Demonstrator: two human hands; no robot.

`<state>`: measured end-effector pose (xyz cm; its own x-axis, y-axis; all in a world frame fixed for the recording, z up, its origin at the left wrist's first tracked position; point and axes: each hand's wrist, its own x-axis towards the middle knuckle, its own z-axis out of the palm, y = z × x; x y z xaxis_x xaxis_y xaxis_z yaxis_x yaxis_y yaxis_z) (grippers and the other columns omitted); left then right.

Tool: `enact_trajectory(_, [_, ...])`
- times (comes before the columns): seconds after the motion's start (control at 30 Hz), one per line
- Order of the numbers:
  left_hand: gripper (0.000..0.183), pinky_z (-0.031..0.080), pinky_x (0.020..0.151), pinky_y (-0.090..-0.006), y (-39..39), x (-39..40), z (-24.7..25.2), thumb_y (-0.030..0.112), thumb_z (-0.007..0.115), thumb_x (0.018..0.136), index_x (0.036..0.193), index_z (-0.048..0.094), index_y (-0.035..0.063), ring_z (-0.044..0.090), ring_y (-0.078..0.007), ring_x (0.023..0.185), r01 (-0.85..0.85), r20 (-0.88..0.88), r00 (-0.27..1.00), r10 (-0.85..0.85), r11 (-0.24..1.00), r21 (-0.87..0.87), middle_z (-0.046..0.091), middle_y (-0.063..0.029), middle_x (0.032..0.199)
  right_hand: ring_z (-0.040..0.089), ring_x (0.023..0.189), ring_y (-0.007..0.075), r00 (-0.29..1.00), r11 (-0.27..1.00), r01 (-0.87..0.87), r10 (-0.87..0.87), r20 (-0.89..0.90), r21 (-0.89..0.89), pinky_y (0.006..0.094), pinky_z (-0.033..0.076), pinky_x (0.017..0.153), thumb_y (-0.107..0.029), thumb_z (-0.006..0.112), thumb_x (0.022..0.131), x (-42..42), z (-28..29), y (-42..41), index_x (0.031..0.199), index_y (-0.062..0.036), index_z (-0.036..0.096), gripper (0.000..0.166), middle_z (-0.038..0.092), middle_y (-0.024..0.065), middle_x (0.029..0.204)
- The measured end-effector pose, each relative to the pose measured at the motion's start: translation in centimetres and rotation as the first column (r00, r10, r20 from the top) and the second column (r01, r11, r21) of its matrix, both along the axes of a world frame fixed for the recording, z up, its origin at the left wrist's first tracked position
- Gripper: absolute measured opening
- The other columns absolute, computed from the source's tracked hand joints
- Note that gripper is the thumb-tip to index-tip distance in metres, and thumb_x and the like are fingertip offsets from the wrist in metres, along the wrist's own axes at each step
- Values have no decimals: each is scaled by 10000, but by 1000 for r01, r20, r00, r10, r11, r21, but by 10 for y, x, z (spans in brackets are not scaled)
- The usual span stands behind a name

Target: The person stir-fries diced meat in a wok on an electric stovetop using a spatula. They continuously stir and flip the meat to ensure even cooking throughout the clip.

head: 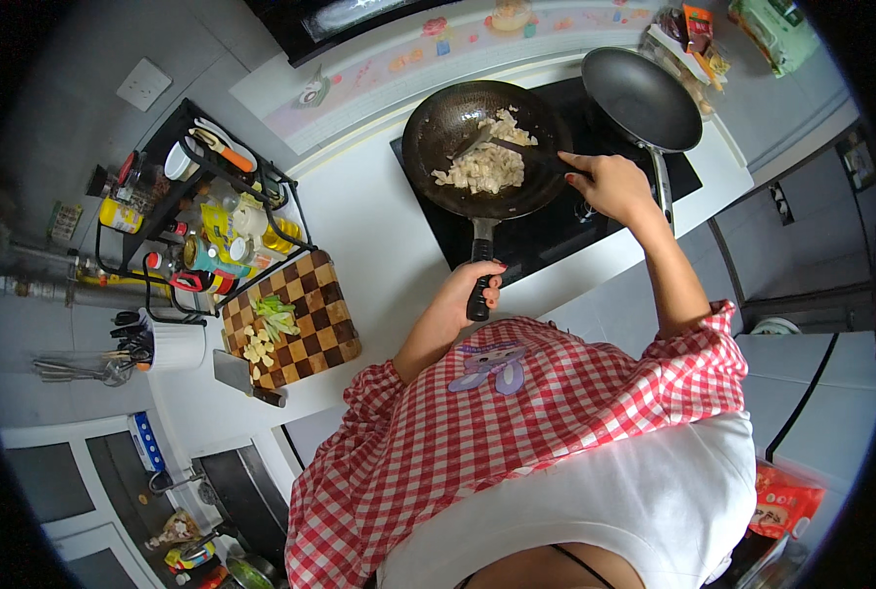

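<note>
My left hand grips the black handle of a dark wok that sits on the left side of a black glass cooktop. Pale chopped pieces of cooked food, perhaps meat, lie in the wok's middle and up its far side. In my right hand is the dark handle of a spatula, which reaches into the wok from the right. Its blade touches the food's left part. The lower end of the spatula's handle is hidden by my fingers.
A second frying pan rests on the right of the cooktop, handle towards me. Left stand a black spice rack with bottles and jars, and a checkered cutting board with sliced garlic and scallion. Beside it lies a cleaver.
</note>
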<state>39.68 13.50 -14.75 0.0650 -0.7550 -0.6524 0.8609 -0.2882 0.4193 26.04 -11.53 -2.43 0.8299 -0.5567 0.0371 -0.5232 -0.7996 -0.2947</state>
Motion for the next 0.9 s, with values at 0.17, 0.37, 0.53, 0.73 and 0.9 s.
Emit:
enact_trajectory(0.17, [185, 380, 463, -256, -3, 2, 6, 108, 694, 873, 950, 527, 129, 493, -89, 498, 12, -6, 1000, -12, 1000, 26, 555, -2, 688, 685, 760, 363, 974, 972, -225, 225, 3, -74, 472, 555, 691, -315, 680, 893, -11, -12, 11, 1284, -336, 673, 391, 711, 146, 832])
enact_trajectory(0.37, [186, 386, 464, -260, -2, 3, 4, 100, 691, 873, 942, 521, 133, 496, -90, 501, 6, -8, 1000, -6, 1000, 17, 554, 5, 689, 700, 832, 339, 998, 998, -61, 61, 12, -13, 464, 557, 730, -339, 672, 903, -23, -3, -13, 1268, -312, 685, 367, 728, 136, 896])
enact_trajectory(0.53, [184, 389, 464, -260, -3, 0, 5, 94, 688, 872, 939, 521, 131, 496, -88, 500, 9, -21, 1000, -9, 1000, 2, 550, 7, 680, 701, 901, 381, 976, 978, 206, -207, 70, 30, 489, 562, 819, -358, 584, 971, -16, -55, -17, 1375, -292, 597, 410, 724, 193, 945])
enact_trajectory(0.73, [170, 387, 463, -263, -1, -2, 8, 91, 689, 868, 924, 534, 129, 492, -83, 499, -15, 15, 1000, 15, 1000, 11, 553, 7, 679, 681, 1018, 378, 982, 959, 120, -152, 111, 257, 451, 528, 903, -354, 600, 967, -35, -56, -15, 1334, -232, 644, 389, 712, 197, 1072])
enact_trajectory(0.9, [171, 381, 465, -261, -1, -1, 7, 101, 694, 864, 935, 540, 123, 485, -86, 500, -4, 3, 1000, 4, 1000, 19, 553, 5, 678, 694, 972, 355, 990, 958, 136, -141, 0, 251, 440, 535, 861, -320, 629, 947, -56, -17, 1, 1303, -230, 670, 370, 723, 182, 1024])
